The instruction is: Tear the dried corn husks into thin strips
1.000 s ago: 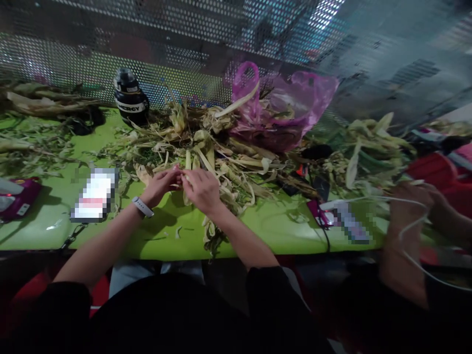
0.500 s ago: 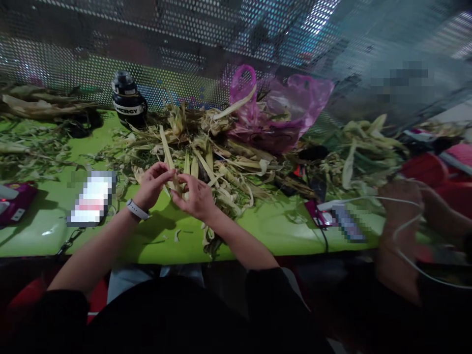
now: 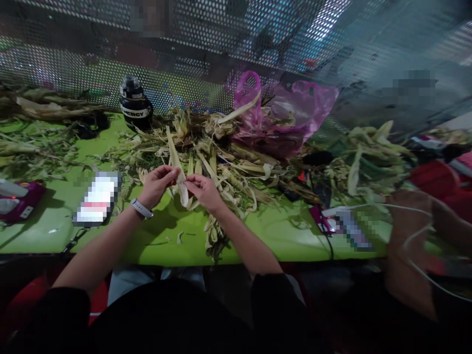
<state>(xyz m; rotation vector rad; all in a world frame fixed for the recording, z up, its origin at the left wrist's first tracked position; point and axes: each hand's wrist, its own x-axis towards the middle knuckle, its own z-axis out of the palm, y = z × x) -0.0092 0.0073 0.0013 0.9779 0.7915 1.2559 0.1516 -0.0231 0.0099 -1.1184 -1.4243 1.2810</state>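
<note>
A long pale corn husk point(image 3: 180, 178) is stretched between my two hands above the green table point(image 3: 155, 246). My left hand point(image 3: 158, 186), with a white band at its wrist, pinches the husk along its left edge. From the other side, the fingertips of my right hand point(image 3: 204, 191) close on its lower part. Just beyond them lies a heap of dried husks and leaves point(image 3: 236, 172). Some pale strips point(image 3: 214, 236) hang near the table's front edge beside my right forearm.
A black bottle point(image 3: 135, 105) stands at the back near a perforated metal screen point(image 3: 191, 64). Behind the heap sits a pink plastic bag point(image 3: 291, 118). Phones lie at left point(image 3: 96, 199) and right point(image 3: 354, 228), and another person's arm point(image 3: 409, 241) is at far right.
The husk has opened out wider and its broad lower end now shows between my hands. My right hand has shifted slightly right. The whole view has moved a little.
</note>
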